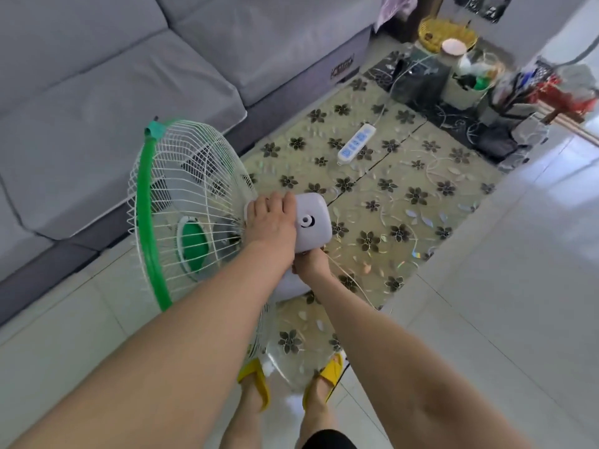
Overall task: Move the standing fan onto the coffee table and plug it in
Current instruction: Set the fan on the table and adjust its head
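One standing fan (181, 205), with one white wire cage and one green rim. Two hands: the left hand (270, 225) and the right hand (309, 264), both on the fan. One white power strip (356, 143) on the tabletop (437, 202), towards its far edge. Two yellow slippers (256, 380). One grey sofa (97, 76). One yellow basket (447, 34) at the tabletop's far corner.

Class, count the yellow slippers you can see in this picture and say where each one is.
2. The left slipper is on the pale floor tiles under the left forearm; the right slipper is beside it, by the fan's round base. Arms hide part of each.
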